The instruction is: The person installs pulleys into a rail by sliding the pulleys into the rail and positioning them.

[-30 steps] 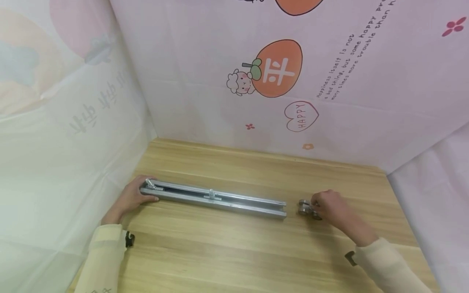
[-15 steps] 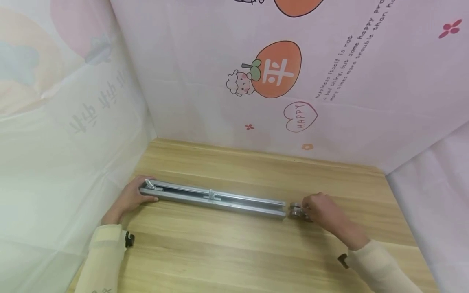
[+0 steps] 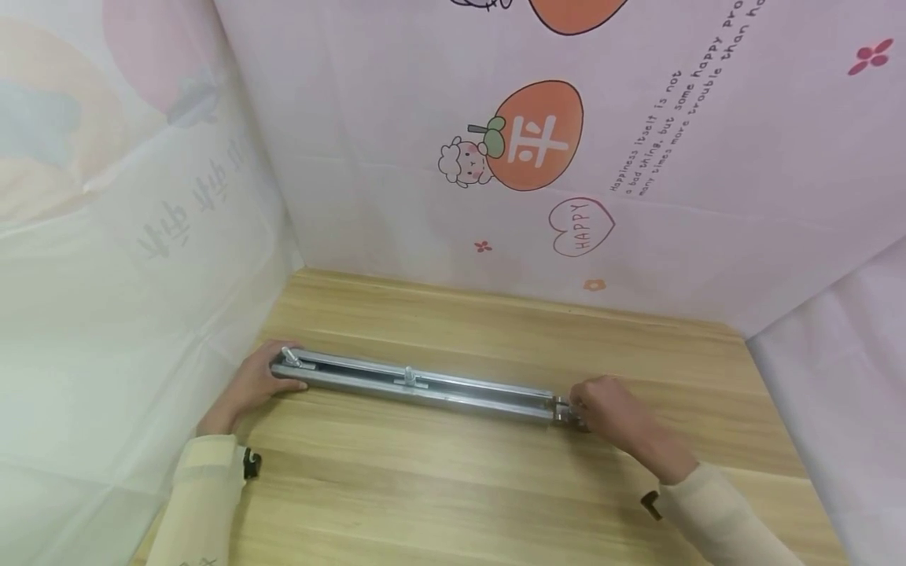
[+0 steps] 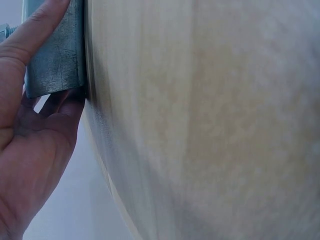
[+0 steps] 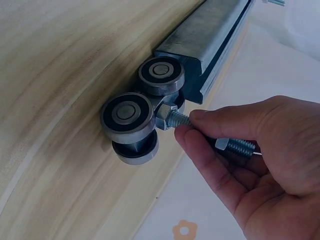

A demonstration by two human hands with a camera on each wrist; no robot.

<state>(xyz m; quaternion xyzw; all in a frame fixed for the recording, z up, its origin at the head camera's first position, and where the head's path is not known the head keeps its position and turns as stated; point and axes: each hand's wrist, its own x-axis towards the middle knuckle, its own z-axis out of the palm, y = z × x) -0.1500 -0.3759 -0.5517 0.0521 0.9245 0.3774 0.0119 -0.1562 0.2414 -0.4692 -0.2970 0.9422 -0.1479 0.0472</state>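
A slotted steel track rail (image 3: 467, 399) lies across the wooden tabletop. My left hand (image 3: 256, 379) grips its left end, thumb along the near side and fingers behind, as the left wrist view shows with the rail end (image 4: 55, 60). My right hand (image 3: 616, 413) pinches the threaded bolt of a roller trolley (image 5: 129, 117) between thumb and fingers. The trolley has bearing wheels in pairs and a hex nut (image 5: 164, 116) on its bolt. Its leading wheels (image 5: 161, 75) are right at the rail's open right end.
Two bolts stand up from the rail's slot, a left bolt (image 3: 290, 356) near my left hand and a middle bolt (image 3: 409, 376). A printed cloth (image 3: 396, 181) rises behind the tabletop (image 3: 425, 487), with more cloth at both sides.
My right hand has moved left with the roller trolley, from a gap beside the rail up to its right end. The left hand and the rail have stayed in place.
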